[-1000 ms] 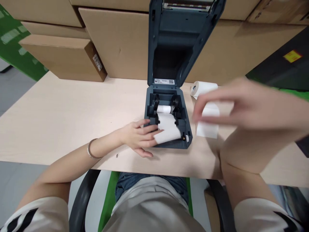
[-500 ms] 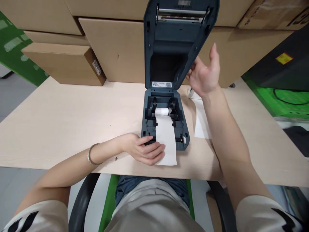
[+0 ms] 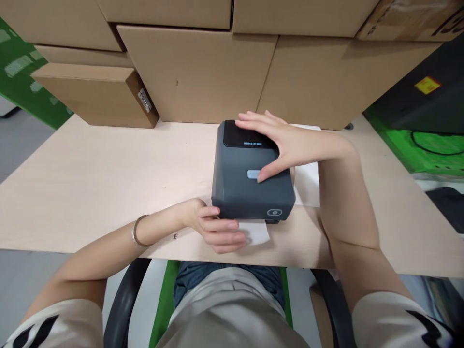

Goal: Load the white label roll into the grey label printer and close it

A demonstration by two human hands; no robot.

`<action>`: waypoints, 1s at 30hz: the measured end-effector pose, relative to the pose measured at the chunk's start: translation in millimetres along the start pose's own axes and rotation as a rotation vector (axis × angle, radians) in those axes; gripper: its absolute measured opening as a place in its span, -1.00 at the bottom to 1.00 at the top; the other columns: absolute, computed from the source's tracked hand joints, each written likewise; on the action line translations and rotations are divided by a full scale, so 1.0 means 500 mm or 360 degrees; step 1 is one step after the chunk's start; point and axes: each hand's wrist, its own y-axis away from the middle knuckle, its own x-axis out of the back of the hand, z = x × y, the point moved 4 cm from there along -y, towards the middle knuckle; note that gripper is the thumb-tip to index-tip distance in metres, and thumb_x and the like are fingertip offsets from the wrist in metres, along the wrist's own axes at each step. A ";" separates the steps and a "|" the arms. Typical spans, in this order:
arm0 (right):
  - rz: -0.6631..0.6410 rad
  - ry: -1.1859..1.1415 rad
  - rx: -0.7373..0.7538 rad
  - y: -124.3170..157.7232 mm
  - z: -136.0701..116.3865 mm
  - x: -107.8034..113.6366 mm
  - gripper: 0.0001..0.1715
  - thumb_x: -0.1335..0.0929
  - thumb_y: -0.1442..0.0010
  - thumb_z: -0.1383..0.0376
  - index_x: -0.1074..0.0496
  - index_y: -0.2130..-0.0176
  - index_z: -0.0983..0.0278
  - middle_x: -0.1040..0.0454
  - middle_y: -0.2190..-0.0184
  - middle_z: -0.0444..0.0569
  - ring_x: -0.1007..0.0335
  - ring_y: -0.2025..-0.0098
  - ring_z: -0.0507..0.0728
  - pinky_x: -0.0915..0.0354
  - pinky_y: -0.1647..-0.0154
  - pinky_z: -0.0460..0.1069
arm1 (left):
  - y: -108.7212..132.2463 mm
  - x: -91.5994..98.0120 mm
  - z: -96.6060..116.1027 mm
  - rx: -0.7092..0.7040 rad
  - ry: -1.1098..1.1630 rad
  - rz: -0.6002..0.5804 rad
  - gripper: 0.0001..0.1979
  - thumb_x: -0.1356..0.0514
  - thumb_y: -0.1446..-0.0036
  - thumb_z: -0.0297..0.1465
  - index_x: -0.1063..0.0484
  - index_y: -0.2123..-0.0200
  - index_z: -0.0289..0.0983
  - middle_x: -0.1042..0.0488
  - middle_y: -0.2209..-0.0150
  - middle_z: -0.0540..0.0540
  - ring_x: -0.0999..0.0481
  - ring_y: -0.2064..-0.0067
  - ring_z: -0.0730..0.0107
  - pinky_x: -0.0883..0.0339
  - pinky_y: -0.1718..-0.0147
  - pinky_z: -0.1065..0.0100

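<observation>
A dark grey label printer (image 3: 235,179) with its lid down stands on the table. A black panel (image 3: 235,135) with NIIMBOT lettering and a pale blue window (image 3: 253,174) are on top of the lid. My right hand (image 3: 281,140) lies spread over the lid's right side, thumb at the window. From the printer's front a strip of white label paper (image 3: 257,231) sticks out. My left hand (image 3: 217,229) rests at the front left corner, fingers stretched over the strip and thumb apart. The roll inside is hidden by the lid.
Cardboard boxes (image 3: 195,77) are stacked along the back of the table (image 3: 90,193). A smaller carton (image 3: 94,99) stands at the back left. More white paper (image 3: 308,183) lies right of the printer, partly behind my right arm. A dark case (image 3: 409,92) is at the right.
The printer's lid has swung down from upright and now covers the inside. My right hand has moved from behind the lid onto its top. My left hand has stayed by the paper strip.
</observation>
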 end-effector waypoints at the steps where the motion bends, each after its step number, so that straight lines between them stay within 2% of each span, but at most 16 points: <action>1: -0.0040 0.0060 0.0000 0.000 0.000 -0.005 0.47 -0.52 0.01 -0.40 0.03 -0.59 0.03 0.18 -0.64 0.04 0.37 -0.66 0.56 0.33 -0.62 0.53 | 0.002 0.010 0.012 -0.0202 -0.0064 0.0115 -0.51 -0.30 -0.31 0.02 -0.26 -0.24 0.50 -0.67 0.06 0.33 -0.69 0.17 0.51 -0.59 -0.09 0.39; 3: -0.0094 0.0122 0.0008 0.000 0.001 -0.013 0.53 -0.53 0.02 -0.40 0.10 -0.61 0.04 0.28 -0.66 0.07 0.47 -0.66 0.58 0.36 -0.61 0.55 | 0.000 0.039 0.028 -0.0438 -0.0332 0.0462 -0.62 -0.28 -0.36 -0.03 -0.38 -0.20 0.31 -0.67 -0.03 0.24 -0.71 0.00 0.42 -0.49 -0.29 0.23; 5: -0.0113 0.0147 0.0046 0.001 0.002 -0.016 0.53 -0.53 0.01 -0.40 0.13 -0.61 0.02 0.31 -0.66 0.06 0.48 -0.66 0.58 0.36 -0.60 0.57 | -0.013 0.063 0.027 -0.0349 -0.0494 0.0617 -0.65 -0.28 -0.36 -0.02 -0.46 -0.15 0.10 -0.64 -0.13 0.08 -0.63 -0.22 0.28 -0.33 -0.45 0.07; 7: -0.0114 0.0161 0.0090 0.003 0.001 -0.018 0.52 -0.53 0.00 -0.38 0.14 -0.61 0.00 0.31 -0.66 0.06 0.46 -0.66 0.59 0.36 -0.59 0.58 | -0.028 0.076 0.022 -0.0285 -0.0418 0.0560 -0.54 -0.30 -0.34 0.02 -0.48 -0.17 -0.07 -0.62 -0.17 -0.09 -0.53 -0.34 0.17 -0.30 -0.48 0.04; 10: -0.0110 0.0184 0.0108 0.005 0.000 -0.023 0.52 -0.54 0.00 -0.38 0.11 -0.61 0.03 0.30 -0.65 0.09 0.45 -0.65 0.59 0.36 -0.58 0.58 | -0.040 0.083 0.020 -0.0336 -0.0319 0.0461 -0.50 -0.32 -0.34 -0.01 -0.52 -0.19 -0.17 -0.64 -0.13 -0.15 -0.54 -0.32 0.17 -0.43 -0.40 0.14; 14: -0.0111 0.0191 0.0115 0.006 -0.003 -0.028 0.52 -0.53 0.01 -0.39 0.09 -0.61 0.06 0.31 -0.65 0.11 0.45 -0.65 0.60 0.36 -0.57 0.59 | -0.039 0.084 0.021 -0.0360 -0.0432 0.0421 -0.57 -0.22 -0.42 -0.03 -0.58 -0.12 -0.19 -0.66 -0.09 -0.11 -0.60 -0.22 0.21 -0.48 -0.36 0.19; 16: -0.0105 0.0180 0.0128 0.006 -0.005 -0.027 0.49 -0.52 -0.02 -0.39 0.08 -0.61 0.05 0.29 -0.65 0.10 0.44 -0.65 0.60 0.36 -0.57 0.59 | -0.037 0.085 0.021 -0.0345 -0.0400 0.0423 -0.56 -0.23 -0.42 -0.02 -0.57 -0.15 -0.17 -0.67 -0.09 -0.09 -0.60 -0.22 0.23 -0.49 -0.36 0.19; 19: -0.0093 0.0149 0.0101 0.005 -0.005 -0.026 0.31 -0.44 -0.16 -0.38 0.05 -0.60 0.01 0.25 -0.65 0.06 0.40 -0.65 0.55 0.36 -0.58 0.58 | -0.036 0.085 0.019 -0.0309 -0.0301 0.0415 -0.50 -0.30 -0.37 -0.02 -0.51 -0.25 -0.11 -0.67 -0.09 -0.06 -0.59 -0.24 0.23 -0.49 -0.36 0.20; 22: -0.0079 0.0131 0.0084 0.005 -0.008 -0.028 0.17 -0.37 -0.26 -0.36 0.03 -0.59 -0.01 0.23 -0.65 0.03 0.38 -0.66 0.52 0.35 -0.59 0.57 | -0.035 0.086 0.020 -0.0315 -0.0332 0.0395 -0.51 -0.28 -0.39 -0.03 -0.50 -0.26 -0.11 -0.66 -0.10 -0.06 -0.59 -0.24 0.23 -0.50 -0.36 0.20; 26: -0.0036 0.0166 0.0093 0.003 -0.014 -0.031 0.28 -0.41 -0.17 -0.41 0.02 -0.59 0.01 0.21 -0.64 0.05 0.38 -0.65 0.57 0.35 -0.58 0.59 | -0.037 0.088 0.027 -0.0379 -0.0429 0.0387 -0.59 -0.24 -0.43 -0.07 -0.55 -0.18 -0.14 -0.65 -0.12 -0.08 -0.60 -0.24 0.21 -0.53 -0.33 0.18; 30: -0.0068 0.0132 0.0010 0.000 -0.017 -0.027 0.26 -0.38 -0.18 -0.42 -0.03 -0.58 0.06 0.19 -0.64 0.05 0.35 -0.65 0.56 0.32 -0.59 0.55 | -0.041 0.090 0.029 -0.0400 -0.0539 0.0399 -0.64 -0.14 -0.50 -0.09 -0.59 -0.09 -0.15 -0.66 -0.08 -0.06 -0.62 -0.19 0.25 -0.55 -0.30 0.21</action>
